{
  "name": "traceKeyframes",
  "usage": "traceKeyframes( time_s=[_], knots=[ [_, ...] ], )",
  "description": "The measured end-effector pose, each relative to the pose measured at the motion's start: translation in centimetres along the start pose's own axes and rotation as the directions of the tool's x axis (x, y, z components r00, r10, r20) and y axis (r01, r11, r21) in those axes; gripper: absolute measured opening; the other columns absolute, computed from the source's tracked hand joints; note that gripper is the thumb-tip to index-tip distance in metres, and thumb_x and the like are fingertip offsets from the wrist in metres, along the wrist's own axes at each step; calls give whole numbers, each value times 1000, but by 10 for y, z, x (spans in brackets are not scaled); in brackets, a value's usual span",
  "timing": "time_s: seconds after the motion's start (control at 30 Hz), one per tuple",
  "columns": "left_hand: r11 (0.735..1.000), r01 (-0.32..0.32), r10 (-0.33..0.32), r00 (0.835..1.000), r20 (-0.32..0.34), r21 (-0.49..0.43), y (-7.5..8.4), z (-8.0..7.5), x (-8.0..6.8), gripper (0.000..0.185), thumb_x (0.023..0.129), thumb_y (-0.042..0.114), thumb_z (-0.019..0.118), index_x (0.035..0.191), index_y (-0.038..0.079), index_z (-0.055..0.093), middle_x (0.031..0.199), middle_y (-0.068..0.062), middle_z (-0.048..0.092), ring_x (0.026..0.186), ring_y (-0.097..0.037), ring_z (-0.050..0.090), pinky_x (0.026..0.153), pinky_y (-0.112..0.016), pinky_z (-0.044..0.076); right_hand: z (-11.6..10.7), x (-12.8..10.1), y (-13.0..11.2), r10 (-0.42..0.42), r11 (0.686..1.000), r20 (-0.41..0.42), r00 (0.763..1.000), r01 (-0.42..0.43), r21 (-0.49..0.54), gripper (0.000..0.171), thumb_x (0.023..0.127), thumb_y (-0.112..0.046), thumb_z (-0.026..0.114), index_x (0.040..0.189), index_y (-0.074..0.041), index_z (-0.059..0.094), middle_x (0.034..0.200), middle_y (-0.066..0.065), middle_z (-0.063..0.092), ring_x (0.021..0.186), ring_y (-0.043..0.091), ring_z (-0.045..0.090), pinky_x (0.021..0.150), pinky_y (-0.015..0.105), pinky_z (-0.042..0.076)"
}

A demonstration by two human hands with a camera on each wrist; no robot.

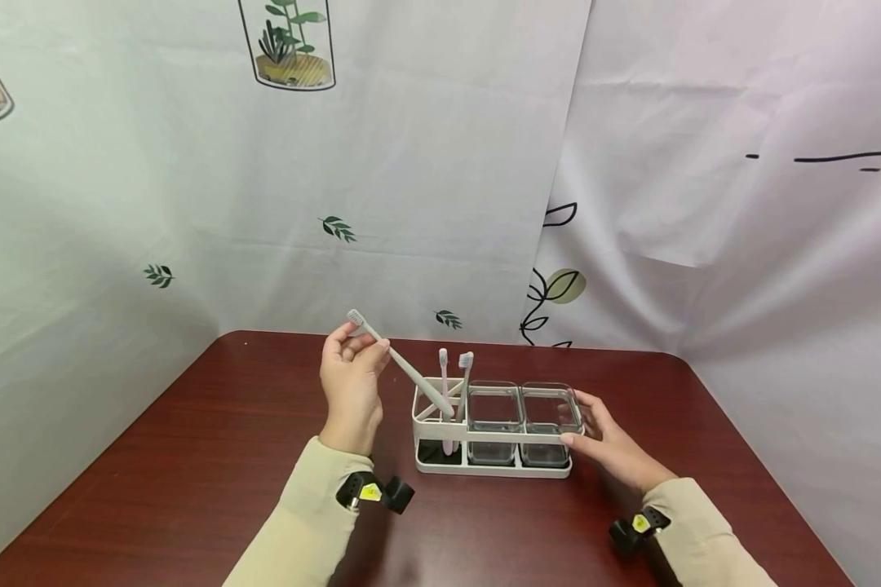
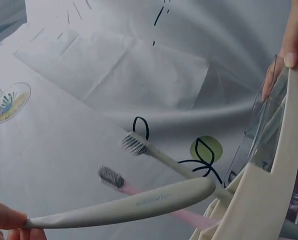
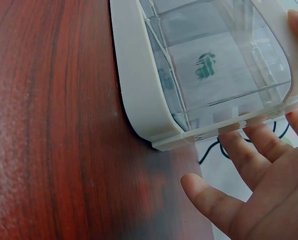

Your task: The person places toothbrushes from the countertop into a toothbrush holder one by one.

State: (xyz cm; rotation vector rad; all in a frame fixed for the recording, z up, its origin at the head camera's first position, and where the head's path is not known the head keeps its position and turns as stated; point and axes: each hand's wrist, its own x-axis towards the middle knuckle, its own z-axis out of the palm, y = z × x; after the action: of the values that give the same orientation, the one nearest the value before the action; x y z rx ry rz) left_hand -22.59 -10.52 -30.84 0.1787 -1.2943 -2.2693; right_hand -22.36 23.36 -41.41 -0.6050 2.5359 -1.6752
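Observation:
In the head view my left hand pinches a pale grey toothbrush close to its bristled head. The handle slants down to the right, its rounded end over the left compartment of a white toothbrush holder. A pink toothbrush and another pale grey toothbrush stand in that compartment, bristles up. Two clear cups fill the other compartments. My right hand grips the holder's right end, thumb on the front rail and fingers at the end wall.
The holder stands on a dark red wooden table. White printed cloth hangs behind and at both sides. Each wrist bears a black strap with a small camera. A thin dark cable shows past the table edge in the right wrist view.

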Motion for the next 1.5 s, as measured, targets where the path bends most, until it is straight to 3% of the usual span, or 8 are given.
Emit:
traceKeyframes(
  time_s=[0.23, 0.47, 0.93, 1.3, 1.43, 1.5],
  knots=[
    [996, -93, 93, 996, 17, 12, -5, 11, -11, 46, 80, -18, 62, 121, 0, 48, 88, -3, 52, 75, -9, 58, 64, -18, 51, -1, 0, 0, 15, 1000, 1, 1000, -15, 11, 68, 93, -18, 63, 146, -8, 21, 143, 24, 39, 126, 8, 42, 92, 13, 40],
    [983, -179, 177, 983, 39, 50, -13, 15, -20, 43, 78, -19, 63, 116, -2, 52, 89, -3, 55, 79, -10, 58, 70, -18, 51, 0, 0, 0, -4, 999, 0, 1000, 3, 33, 67, 93, -14, 62, 146, -6, 22, 142, 26, 39, 127, 15, 43, 92, 14, 41],
    [937, -291, 261, 951, 167, 193, -28, 16, -32, 39, 79, -16, 64, 115, -5, 54, 93, -7, 58, 83, -13, 57, 71, -19, 51, 0, 1, 2, -1, 1000, 5, 1000, 1, 31, 67, 93, -15, 63, 146, -7, 22, 142, 25, 39, 124, 4, 43, 93, 13, 40],
    [914, -315, 258, 938, 232, 258, -41, 14, -38, 37, 80, -15, 65, 114, -3, 57, 95, -16, 59, 87, -23, 59, 72, -19, 52, 1, 0, 0, -17, 999, 7, 1000, 17, 50, 66, 93, -13, 62, 146, -6, 22, 141, 28, 38, 129, 22, 43, 92, 14, 42],
    [919, -305, 248, 940, 235, 250, -44, 15, -40, 37, 79, -16, 64, 113, -4, 58, 94, -17, 59, 86, -23, 59, 72, -20, 51, 1, 0, 0, -28, 999, 7, 1000, 27, 43, 66, 93, -12, 62, 145, -4, 22, 140, 28, 39, 130, 37, 39, 91, 15, 43],
    [924, -289, 232, 944, 234, 251, -46, 15, -41, 37, 79, -16, 63, 113, -5, 58, 93, -16, 59, 86, -23, 59, 73, -19, 51, 1, 0, 0, -20, 999, 5, 1000, 20, 38, 67, 93, -13, 62, 145, -5, 22, 141, 27, 40, 130, 39, 39, 91, 15, 42]
  ],
)
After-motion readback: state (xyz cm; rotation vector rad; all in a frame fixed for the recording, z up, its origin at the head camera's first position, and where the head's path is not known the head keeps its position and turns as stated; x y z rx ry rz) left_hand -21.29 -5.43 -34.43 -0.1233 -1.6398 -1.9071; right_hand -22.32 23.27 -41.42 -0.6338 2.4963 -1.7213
